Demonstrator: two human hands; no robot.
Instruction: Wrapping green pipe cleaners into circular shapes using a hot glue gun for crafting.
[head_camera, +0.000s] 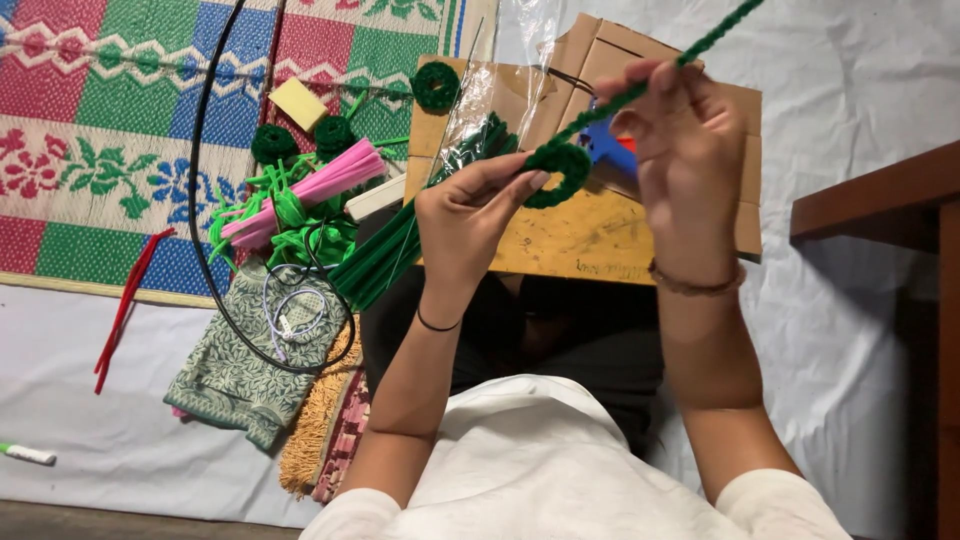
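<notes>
Near the centre of the frame the left hand (470, 215) pinches a dark green coil (560, 172) of pipe cleaner, thumb and fingertips closed together on its left edge. The right hand (685, 150), just to the right and slightly higher, has its grip clamped on the green pipe cleaner (715, 35) that runs from the coil up to the top edge of the frame; the fingers curl around the stem a little above the coil. Both hands are held up over a flat piece of brown cardboard (590, 235) that lies in the upper middle of the frame, with a blue tool (610, 145) partly hidden behind the hands and a finished green coil (436, 87) resting at its upper left corner. A clear plastic sleeve (490, 95) with a bundle of dark green pipe cleaners (385, 255) slants down to the left of the cardboard. Further left lie a bundle of pink pipe cleaners (310, 190), a tangle of light green ones (290, 225), two more green coils (275, 143) and a pale yellow block (298, 103), all on a woven mat (90, 120) patterned in red, green and blue. A red pipe cleaner (125, 305) lies at the mat's lower left edge, beside a patterned green pouch (235, 380) crossed by a black cable (200, 200).
</notes>
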